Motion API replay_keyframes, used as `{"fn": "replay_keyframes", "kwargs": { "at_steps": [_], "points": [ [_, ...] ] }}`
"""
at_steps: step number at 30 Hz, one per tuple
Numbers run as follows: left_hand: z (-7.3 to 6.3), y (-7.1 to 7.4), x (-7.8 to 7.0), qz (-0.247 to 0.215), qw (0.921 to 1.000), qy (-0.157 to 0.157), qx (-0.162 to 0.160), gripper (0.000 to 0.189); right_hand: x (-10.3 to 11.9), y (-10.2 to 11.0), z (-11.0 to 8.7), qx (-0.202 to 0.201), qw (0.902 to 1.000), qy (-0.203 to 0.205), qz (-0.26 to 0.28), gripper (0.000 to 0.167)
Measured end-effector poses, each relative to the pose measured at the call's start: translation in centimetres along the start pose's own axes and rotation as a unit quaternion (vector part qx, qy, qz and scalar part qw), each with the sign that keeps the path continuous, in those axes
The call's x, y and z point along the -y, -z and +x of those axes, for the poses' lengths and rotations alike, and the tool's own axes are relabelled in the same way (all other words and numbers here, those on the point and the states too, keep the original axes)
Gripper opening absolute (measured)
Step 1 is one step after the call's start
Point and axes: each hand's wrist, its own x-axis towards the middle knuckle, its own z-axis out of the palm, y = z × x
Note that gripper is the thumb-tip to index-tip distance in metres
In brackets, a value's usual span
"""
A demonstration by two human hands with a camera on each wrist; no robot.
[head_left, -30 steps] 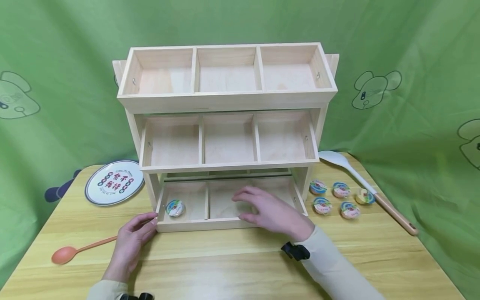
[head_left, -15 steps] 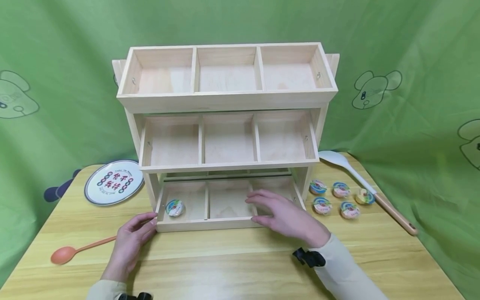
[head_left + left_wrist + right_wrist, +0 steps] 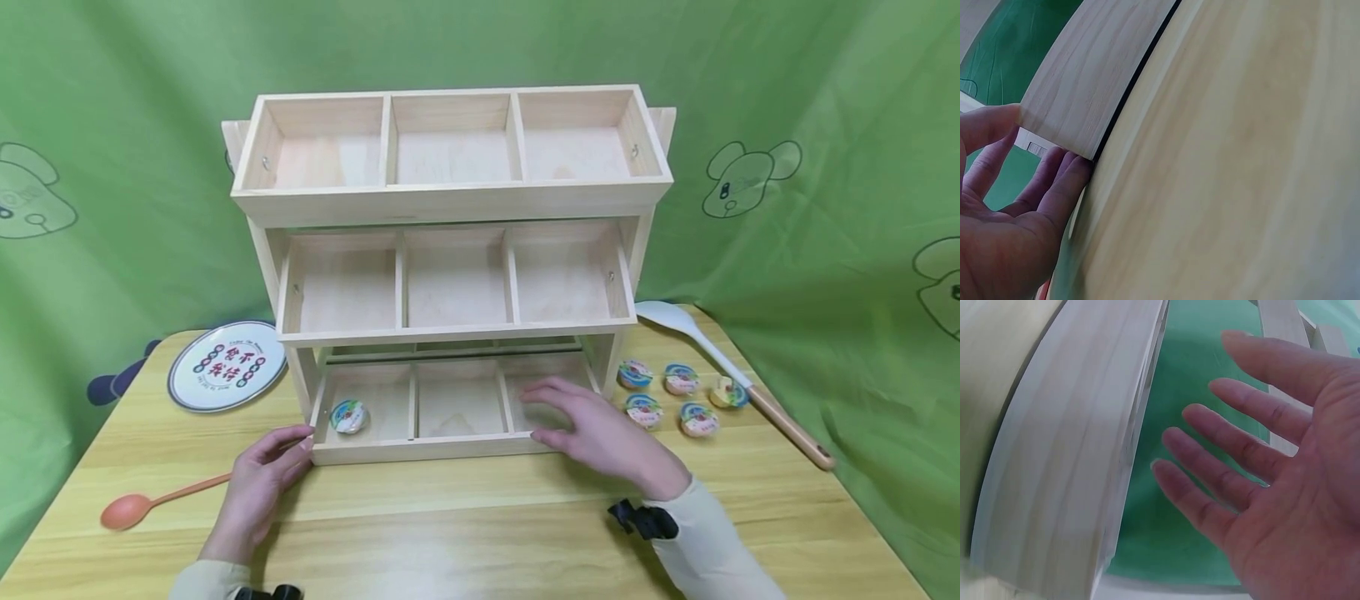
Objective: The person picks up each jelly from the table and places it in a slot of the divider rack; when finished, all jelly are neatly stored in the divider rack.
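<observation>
A three-tier wooden rack (image 3: 450, 200) stands on the table, each tier split into compartments. In the bottom tray (image 3: 431, 452), a small sealed jelly cup (image 3: 348, 416) sits in the left compartment. My left hand (image 3: 258, 483) touches that tray's left front corner; the left wrist view shows thumb and fingertips against the end of its front board (image 3: 1097, 69). Over the right compartment hovers my right hand (image 3: 603, 429), fingers spread and loosely bent, holding nothing. Several jelly cups (image 3: 698, 419) lie on the table right of the rack.
A white spatula-like utensil with a wooden handle (image 3: 787, 425) lies at the right edge of the table. An orange spoon (image 3: 127, 511) is left of my left hand. Behind it rests a white plate (image 3: 227, 367). Green cloth (image 3: 810, 75) hangs around the table.
My right hand has moved rightward along the bottom tray, from the middle compartment to the right one. The left hand stays at the tray's corner.
</observation>
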Motion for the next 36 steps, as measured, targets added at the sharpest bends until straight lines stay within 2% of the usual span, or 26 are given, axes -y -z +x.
{"fn": "replay_keyframes", "kwargs": {
  "at_steps": [15, 25, 31, 36],
  "points": [
    [0.2, 0.2, 0.1, 0.016, 0.9999, 0.004, 0.004, 0.029, -2.1, 1.4, -2.3, -0.049, 0.9985, -0.014, -0.021, 0.044],
    [0.1, 0.2, -0.1, 0.024, 0.9997, 0.006, 0.002, 0.03, -4.1, 3.4, -4.9, -0.083, 0.9942, -0.066, -0.014, 0.042],
    [0.0, 0.2, -0.2, 0.022, 0.9997, 0.005, 0.002, 0.027, -5.5, 3.7, -5.9, -0.105, 0.9921, -0.067, -0.014, 0.042],
    [0.1, 0.1, 0.0, 0.021, 0.9998, 0.005, 0.002, 0.028, -6.5, 3.9, -6.9, -0.111, 0.9897, -0.08, -0.042, 0.041]
  ]
}}
